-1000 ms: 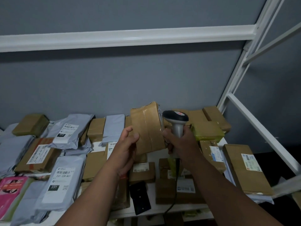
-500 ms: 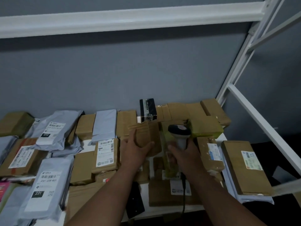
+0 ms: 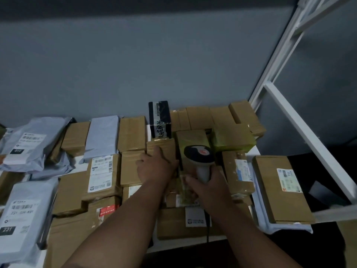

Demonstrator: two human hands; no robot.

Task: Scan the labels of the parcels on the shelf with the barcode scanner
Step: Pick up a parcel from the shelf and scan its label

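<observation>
The head view looks down on a white shelf (image 3: 193, 241) packed with parcels against a grey wall (image 3: 154, 64), with the white frame (image 3: 301, 120) of the rack rising at the right. At the left lie grey mailing bags, one (image 3: 29, 144) near the back with a white label and another (image 3: 25, 219) at the front edge marked 231. Between them and the middle sit brown boxes, one (image 3: 100, 175) carrying a large white label with barcodes. A black box (image 3: 159, 118) with white writing stands upright near the wall, and a row of plain brown boxes (image 3: 216, 117) runs beside it to the right corner. A yellow-green wrapped parcel (image 3: 231, 139) lies just right of the middle, and a long brown box (image 3: 280, 188) with a small label lies at the far right on top of a pale bag. The left hand (image 3: 154, 167) reaches forward with its fingers fairly straight and spread, pressing on a small brown box (image 3: 161, 147) in the middle of the pile. The right hand (image 3: 206, 187) is curled round the pale handle of the barcode scanner (image 3: 199, 157), whose dark head points away over a greenish-brown parcel (image 3: 191, 140) lying just right of the left hand. A dark cable (image 3: 208, 229) hangs from the scanner over the front boxes.
</observation>
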